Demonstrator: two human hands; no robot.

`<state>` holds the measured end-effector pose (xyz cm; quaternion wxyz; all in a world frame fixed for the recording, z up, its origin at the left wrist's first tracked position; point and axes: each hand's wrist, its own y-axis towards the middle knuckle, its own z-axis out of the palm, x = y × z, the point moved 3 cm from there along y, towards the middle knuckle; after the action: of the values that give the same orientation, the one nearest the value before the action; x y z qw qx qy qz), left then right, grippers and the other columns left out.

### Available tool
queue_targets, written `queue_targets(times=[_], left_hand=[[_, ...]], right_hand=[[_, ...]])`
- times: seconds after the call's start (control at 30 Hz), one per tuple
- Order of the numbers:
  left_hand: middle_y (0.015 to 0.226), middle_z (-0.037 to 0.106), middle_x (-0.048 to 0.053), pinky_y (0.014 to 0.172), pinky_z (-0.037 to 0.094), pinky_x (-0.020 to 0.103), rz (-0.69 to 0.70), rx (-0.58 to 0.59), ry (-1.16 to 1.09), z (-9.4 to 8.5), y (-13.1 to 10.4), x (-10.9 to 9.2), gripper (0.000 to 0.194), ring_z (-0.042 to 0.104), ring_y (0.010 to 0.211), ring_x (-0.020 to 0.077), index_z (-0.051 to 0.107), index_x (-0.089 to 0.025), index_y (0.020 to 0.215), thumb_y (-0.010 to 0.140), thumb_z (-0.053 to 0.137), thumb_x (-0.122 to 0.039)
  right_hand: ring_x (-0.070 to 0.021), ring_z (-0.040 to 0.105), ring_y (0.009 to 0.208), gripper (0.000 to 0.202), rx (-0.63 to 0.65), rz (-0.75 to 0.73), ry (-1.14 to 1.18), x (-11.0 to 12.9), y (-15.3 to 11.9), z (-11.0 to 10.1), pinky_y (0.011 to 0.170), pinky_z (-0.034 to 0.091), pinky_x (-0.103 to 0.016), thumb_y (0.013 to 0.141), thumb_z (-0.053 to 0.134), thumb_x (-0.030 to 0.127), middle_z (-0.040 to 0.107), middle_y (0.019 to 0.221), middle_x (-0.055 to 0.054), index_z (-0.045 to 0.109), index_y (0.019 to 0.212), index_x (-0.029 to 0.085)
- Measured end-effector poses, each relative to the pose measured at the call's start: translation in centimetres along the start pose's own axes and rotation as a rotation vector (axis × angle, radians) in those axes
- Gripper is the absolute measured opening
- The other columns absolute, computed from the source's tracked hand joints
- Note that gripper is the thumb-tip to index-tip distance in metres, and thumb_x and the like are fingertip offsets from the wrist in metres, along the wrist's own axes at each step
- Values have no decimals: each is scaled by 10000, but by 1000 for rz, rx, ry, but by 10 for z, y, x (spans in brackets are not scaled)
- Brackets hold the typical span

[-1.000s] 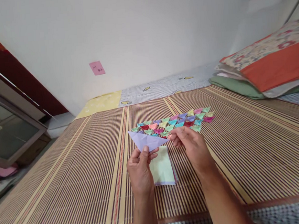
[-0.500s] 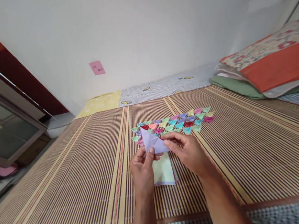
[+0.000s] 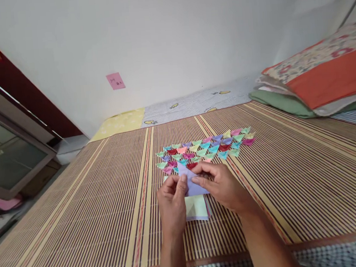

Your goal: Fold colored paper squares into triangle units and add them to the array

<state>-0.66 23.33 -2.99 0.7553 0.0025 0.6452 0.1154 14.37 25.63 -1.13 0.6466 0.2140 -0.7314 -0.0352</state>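
A lilac sheet of paper, folded to a triangle with one corner pointing up, is held between both hands. My left hand pinches its left edge, thumb on the near face. My right hand grips the right part between thumb and fingers. Below the folded paper lies a stack of coloured paper sheets, pale green on top, partly covered by my hands and the lilac paper. Just beyond, several small folded paper pieces in many colours stand in rows, the nearest ones partly hidden.
A striped bamboo mat spreads under everything. Folded bedding is piled at the right. Behind the mat rises a white wall with a pink note. A glass-panelled door stands at the left.
The lilac paper has come down and slightly right, and its raised corner has dropped. Both hands still hold it, with the left fingers shifted on its edge. More of the small folded pieces show now.
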Motion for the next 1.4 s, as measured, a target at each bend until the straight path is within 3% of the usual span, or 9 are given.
queue_targets(times=[0.23,0.43,0.57,0.73,0.93,1.03,1.2,1.4], left_hand=[[628,594,-19,550,399,216,94,-104,94,1,-3,-5,251,502,581,112,681,-172,746,815,800,-383],[600,593,-11,551,396,210,-108,156,-42,6,2,-3,252,482,573,100,739,-139,697,706,880,-347],[678,683,7,601,435,206,-111,28,-164,2,2,-2,224,540,620,101,803,-154,803,687,900,-319],[800,762,32,663,495,228,-116,-116,-328,2,2,2,314,629,703,130,813,-175,877,620,939,-305],[745,762,40,601,483,227,-200,-41,-376,7,2,0,330,607,606,114,807,-150,821,575,963,-305],[694,730,23,564,451,219,-187,-68,-350,5,2,3,298,571,581,104,792,-142,764,598,953,-330],[666,684,-2,593,435,227,-109,-166,-280,2,1,8,254,561,620,115,777,-154,758,655,919,-337],[670,683,-4,643,488,256,-32,-186,-190,4,-3,4,213,600,648,137,752,-165,717,714,880,-335]], right_hand=[[-146,554,686,41,-49,8,-52,3,-2,-4,617,422,-266,895,681,219,650,763,9,712,893,193],[-137,536,633,48,-76,6,-64,9,-3,-8,588,425,-261,862,716,246,608,697,26,720,875,200],[-172,631,745,181,-165,44,8,2,-2,-13,683,494,-289,810,784,304,696,809,-12,742,953,201],[-147,597,680,133,-135,84,161,-8,-1,-10,625,468,-259,846,765,331,669,745,3,726,850,204],[-144,581,687,186,-120,68,249,-9,0,-7,635,460,-261,894,728,357,634,745,8,686,806,199],[-145,557,668,205,-120,49,186,-5,0,-7,613,441,-262,908,705,358,610,728,11,669,787,197],[-137,488,616,207,-295,-28,35,3,-1,-13,583,406,-264,922,656,304,532,645,31,645,743,202],[-172,616,720,133,-450,-68,69,1,-1,-21,673,501,-295,942,629,321,668,786,-16,698,913,211]])
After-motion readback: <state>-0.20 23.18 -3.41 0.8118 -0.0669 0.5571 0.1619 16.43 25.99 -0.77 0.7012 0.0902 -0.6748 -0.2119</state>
